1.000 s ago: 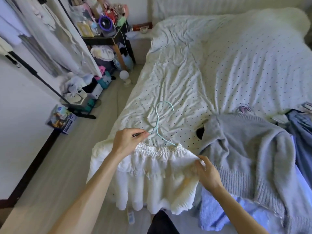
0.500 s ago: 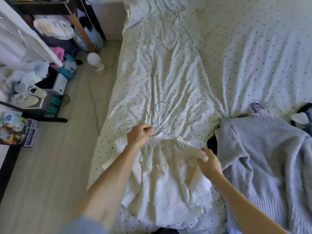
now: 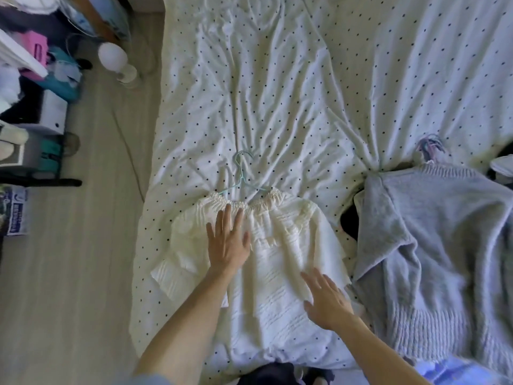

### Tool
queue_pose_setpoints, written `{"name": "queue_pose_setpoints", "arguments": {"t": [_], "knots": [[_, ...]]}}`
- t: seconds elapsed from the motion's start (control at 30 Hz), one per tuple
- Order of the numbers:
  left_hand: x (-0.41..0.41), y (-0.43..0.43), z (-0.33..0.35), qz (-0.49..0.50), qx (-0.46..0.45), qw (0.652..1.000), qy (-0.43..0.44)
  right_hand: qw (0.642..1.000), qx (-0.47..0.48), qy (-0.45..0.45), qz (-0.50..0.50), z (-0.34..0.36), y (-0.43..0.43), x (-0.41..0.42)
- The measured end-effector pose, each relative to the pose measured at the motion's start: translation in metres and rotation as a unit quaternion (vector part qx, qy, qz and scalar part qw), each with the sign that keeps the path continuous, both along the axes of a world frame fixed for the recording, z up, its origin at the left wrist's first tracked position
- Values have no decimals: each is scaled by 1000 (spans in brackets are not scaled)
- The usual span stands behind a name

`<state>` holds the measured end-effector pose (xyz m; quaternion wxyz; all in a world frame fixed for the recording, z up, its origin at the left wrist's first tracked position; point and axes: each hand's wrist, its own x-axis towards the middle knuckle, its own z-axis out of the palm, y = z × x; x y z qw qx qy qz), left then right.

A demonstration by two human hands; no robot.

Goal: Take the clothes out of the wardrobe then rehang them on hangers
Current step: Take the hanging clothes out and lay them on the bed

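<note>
On the bed (image 3: 277, 87), with its dotted sheet, we count one white top (image 3: 280, 240) lying flat, front up, near the bed's left edge. One teal hanger (image 3: 241, 176) sits in its gathered neckline: the hook and the upper wire show on the sheet above the collar, and the shoulders are hidden inside the cloth.

We see two hands, both on the top and both holding nothing. The left hand (image 3: 229, 243) lies palm down just below the neckline, fingers straight and together, their tips touching the gathered edge. The right hand (image 3: 326, 301) rests lower, toward the top's right hem, fingers spread wide and flat on the cloth. The two are well apart.

Just beside the top, to the right, lies one grey sweater (image 3: 433, 234), crumpled, its ribbed hem toward us. On the floor (image 3: 83, 287) to the left of the bed we count one small lamp (image 3: 114, 55) with a white globe, near a heap of clutter too jumbled to count.
</note>
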<state>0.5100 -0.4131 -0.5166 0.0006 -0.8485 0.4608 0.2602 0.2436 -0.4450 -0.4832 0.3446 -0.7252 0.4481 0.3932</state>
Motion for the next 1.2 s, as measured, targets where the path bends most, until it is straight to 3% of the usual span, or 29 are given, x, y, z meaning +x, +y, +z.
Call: {"name": "queue_pose_setpoints", "arguments": {"t": [0.1, 0.23, 0.47, 0.57, 0.7, 0.83, 1.0, 1.2], "knots": [[-33, 49, -9, -77, 122, 988, 48, 999, 44, 17, 12, -6, 11, -6], [-56, 75, -8, -104, 274, 954, 69, 998, 54, 12, 15, 2, 9, -13], [-91, 45, 66, -96, 330, 937, 67, 993, -71, -92, -4, 78, -16, -62], [-130, 21, 111, -121, 288, 948, 55, 968, -179, -174, -17, 128, -19, -113], [-220, -12, 180, -183, 156, 969, 57, 915, -318, -240, -64, 197, -4, -213], [-343, -51, 245, -275, 17, 956, 98, 834, -451, -272, -165, 258, 24, -334], [-525, -81, 313, -414, -115, 900, 80, 739, -571, -235, -270, 317, 74, -486], [-733, -65, 384, -581, -205, 780, 107, 614, -662, -135, -408, 368, 162, -634]]}}
